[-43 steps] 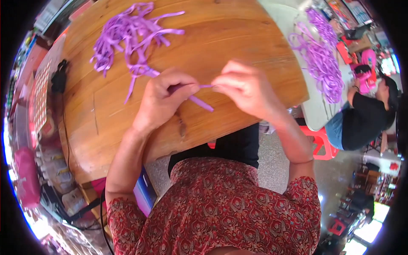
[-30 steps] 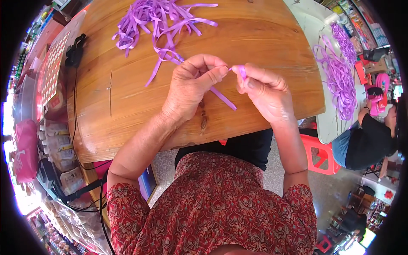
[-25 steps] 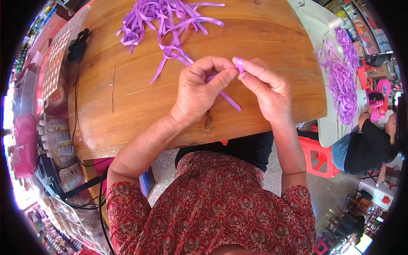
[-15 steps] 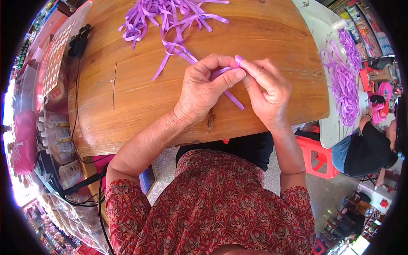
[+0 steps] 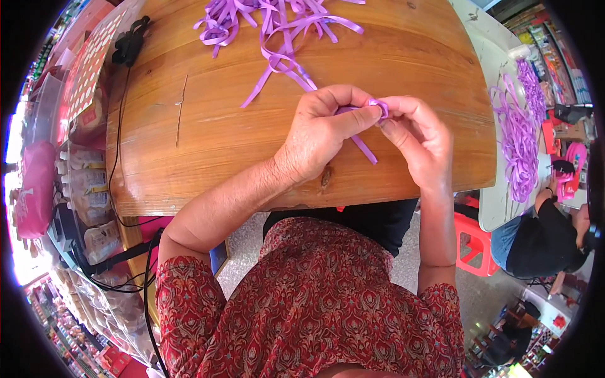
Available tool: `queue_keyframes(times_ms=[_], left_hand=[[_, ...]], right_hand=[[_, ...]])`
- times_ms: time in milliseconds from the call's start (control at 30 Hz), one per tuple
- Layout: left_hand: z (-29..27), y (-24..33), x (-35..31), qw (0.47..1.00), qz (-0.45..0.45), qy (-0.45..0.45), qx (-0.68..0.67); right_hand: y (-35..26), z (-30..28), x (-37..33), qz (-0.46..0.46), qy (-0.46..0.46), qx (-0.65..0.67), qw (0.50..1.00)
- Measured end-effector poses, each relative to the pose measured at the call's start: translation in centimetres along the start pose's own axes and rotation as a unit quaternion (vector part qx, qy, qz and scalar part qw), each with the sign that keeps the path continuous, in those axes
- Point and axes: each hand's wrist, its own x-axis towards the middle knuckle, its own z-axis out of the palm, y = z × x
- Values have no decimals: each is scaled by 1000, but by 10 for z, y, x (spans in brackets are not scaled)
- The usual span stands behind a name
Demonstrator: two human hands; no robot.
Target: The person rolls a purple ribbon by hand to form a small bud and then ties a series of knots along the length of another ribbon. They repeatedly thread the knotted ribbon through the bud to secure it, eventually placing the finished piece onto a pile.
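A narrow purple ribbon (image 5: 364,150) is held between my two hands above the near half of a wooden table. My left hand (image 5: 328,129) pinches it between thumb and index finger, and one tail hangs down below that hand. Against the left thumb tip, the ribbon forms a small loop (image 5: 379,107). My right hand (image 5: 421,135) has its thumb and index finger closed at the loop's right side. Farther off on the table lies a tangled heap of purple ribbons (image 5: 277,22), with loose strands reaching toward my left hand.
The wooden table (image 5: 220,151) has a thin twisted wire (image 5: 181,110) on its left part and a black cable with a plug (image 5: 130,41) along its left edge. A white side table (image 5: 498,205) at right bears more purple ribbons (image 5: 520,145). Beyond a red stool (image 5: 474,246), a person (image 5: 545,242) sits.
The ribbon wrapped over my right index fingertip now stands as a small loop at the left thumb. My right fingers have shifted beside it. The whole view has moved slightly.
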Motion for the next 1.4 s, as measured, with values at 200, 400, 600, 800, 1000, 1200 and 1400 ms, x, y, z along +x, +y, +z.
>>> queue_keyframes(times_ms=[200,400,600,800,1000,1200,1400], left_hand=[[-3,-10,6,991,67,23,114],[-11,-9,9,994,39,14,99],[-24,-1,18,993,-101,-66,11],[-17,1,16,997,-37,-33,59],[-7,-4,11,998,31,11,62],[-6,-2,9,996,39,11,74],[-7,-3,10,998,34,0,46]], right_hand=[[-12,1,7,-269,4,-481,835],[-19,-11,18,-359,-51,-501,786],[-14,-25,33,-407,-98,-443,793],[-11,-25,33,-345,-36,-431,833],[-2,-16,21,-216,22,-253,943],[-5,-7,18,-143,10,-191,971],[0,-2,15,33,37,25,998]])
